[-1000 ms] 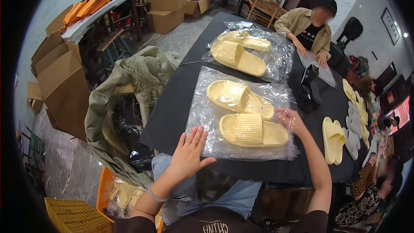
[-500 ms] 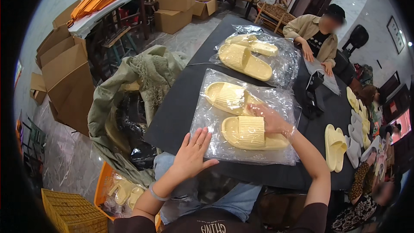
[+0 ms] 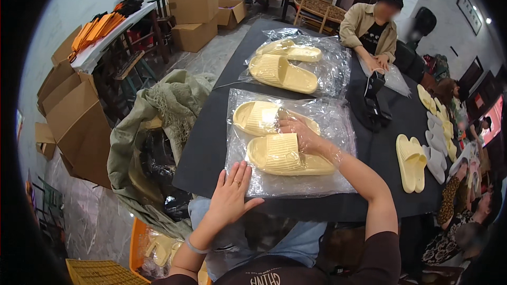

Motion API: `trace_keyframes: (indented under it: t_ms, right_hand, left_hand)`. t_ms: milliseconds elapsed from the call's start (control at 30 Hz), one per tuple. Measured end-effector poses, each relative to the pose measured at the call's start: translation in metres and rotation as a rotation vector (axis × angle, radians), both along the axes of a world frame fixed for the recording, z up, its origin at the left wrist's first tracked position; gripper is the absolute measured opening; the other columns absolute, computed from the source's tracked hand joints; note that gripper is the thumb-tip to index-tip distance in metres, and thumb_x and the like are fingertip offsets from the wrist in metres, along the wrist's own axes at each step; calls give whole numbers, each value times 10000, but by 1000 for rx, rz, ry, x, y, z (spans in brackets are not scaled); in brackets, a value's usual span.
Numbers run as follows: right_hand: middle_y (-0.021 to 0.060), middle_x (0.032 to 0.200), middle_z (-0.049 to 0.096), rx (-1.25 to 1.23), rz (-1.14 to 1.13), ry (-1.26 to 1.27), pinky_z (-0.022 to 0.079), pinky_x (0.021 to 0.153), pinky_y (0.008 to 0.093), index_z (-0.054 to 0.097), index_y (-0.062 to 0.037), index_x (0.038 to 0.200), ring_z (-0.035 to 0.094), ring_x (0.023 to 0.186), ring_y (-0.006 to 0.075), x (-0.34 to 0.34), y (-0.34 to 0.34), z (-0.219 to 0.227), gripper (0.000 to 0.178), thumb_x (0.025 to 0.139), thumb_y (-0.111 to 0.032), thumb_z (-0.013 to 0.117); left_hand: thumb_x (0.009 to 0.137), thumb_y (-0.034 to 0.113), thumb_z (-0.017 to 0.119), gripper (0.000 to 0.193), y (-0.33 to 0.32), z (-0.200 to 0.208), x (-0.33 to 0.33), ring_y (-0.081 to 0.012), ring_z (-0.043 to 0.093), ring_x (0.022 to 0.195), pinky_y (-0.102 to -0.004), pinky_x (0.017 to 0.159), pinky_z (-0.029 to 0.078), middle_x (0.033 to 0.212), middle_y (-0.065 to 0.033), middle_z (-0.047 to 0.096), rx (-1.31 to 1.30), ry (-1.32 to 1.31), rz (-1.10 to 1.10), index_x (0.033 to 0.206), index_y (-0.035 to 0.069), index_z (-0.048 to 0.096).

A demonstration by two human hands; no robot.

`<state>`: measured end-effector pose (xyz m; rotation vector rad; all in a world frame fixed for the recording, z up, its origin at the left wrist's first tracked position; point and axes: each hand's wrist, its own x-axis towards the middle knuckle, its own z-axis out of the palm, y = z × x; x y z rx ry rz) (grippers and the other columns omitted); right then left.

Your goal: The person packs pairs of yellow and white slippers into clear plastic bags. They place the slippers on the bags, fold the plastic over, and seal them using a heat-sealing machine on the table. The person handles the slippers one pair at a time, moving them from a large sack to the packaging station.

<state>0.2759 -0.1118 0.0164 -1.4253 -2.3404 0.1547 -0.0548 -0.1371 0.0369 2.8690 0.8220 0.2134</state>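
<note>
A pair of pale yellow ribbed slippers lies side by side in a clear plastic bag [image 3: 290, 185] on the black table. My right hand [image 3: 303, 134] reaches inside the bag from its right side. Its fingers close on the far slipper [image 3: 257, 117] behind the strap, partly veiled by shiny plastic, and the palm is beside the near slipper [image 3: 282, 150]. Flat on the near left corner of the bag, my left hand [image 3: 231, 192] has its fingers stretched and thumb apart, holding nothing. Beyond, another bagged pair of yellow slippers [image 3: 282, 74] rests on plastic.
A green woven sack [image 3: 124, 142] gapes left of the table [image 3: 206, 142]. An orange crate [image 3: 138, 243] with bagged slippers stands below it. Loose yellow slippers [image 3: 411, 163] and grey ones line the right edge. A co-worker [image 3: 372, 26] handles a clear bag across the table, near a black stand-like object [image 3: 376, 100].
The near slipper has slid left, deeper into the bag, with my right hand. My left hand stays flat on the bag's corner. The co-worker's hands have come together.
</note>
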Motion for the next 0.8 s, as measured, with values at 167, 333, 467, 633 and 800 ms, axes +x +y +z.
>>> trace_keyframes:
  t_ms: [167,333,467,633,800]
  right_hand:
    - [92,1053,619,146,-193,52,376,985,419,608,-70,1051,557,1079,265,-16,-21,28,322,749,-168,663]
    - [99,1024,656,207,-340,6,402,960,435,651,-67,949,592,1051,245,14,-53,16,267,716,-193,689]
    - [80,1039,660,279,-348,-45,361,1022,419,661,-69,937,587,1072,222,34,-76,20,246,720,-186,674]
    - [74,1045,659,186,-481,-160,364,1016,427,670,-81,907,594,1055,224,80,-125,39,227,736,-229,645]
    - [67,1026,652,332,-593,-423,344,1010,469,668,-69,901,568,1082,245,84,-182,111,216,719,-176,624]
  left_hand:
    - [856,631,431,868,1,-2,-4,-293,205,1395,-475,1112,177,1495,-168,246,0,15,25,1424,-5,269]
    - [850,629,443,850,0,-2,-4,-286,227,1389,-479,1109,182,1489,-156,269,11,2,13,1422,19,291]
    - [846,623,458,842,-2,0,-3,-281,240,1384,-482,1106,189,1486,-150,279,-3,-14,26,1421,29,300]
    - [843,623,466,841,-3,-1,-3,-283,254,1378,-485,1102,193,1482,-152,285,3,-39,16,1414,25,311]
    - [825,619,498,851,-4,-5,-5,-293,264,1370,-484,1097,197,1468,-159,306,25,-63,16,1409,25,321]
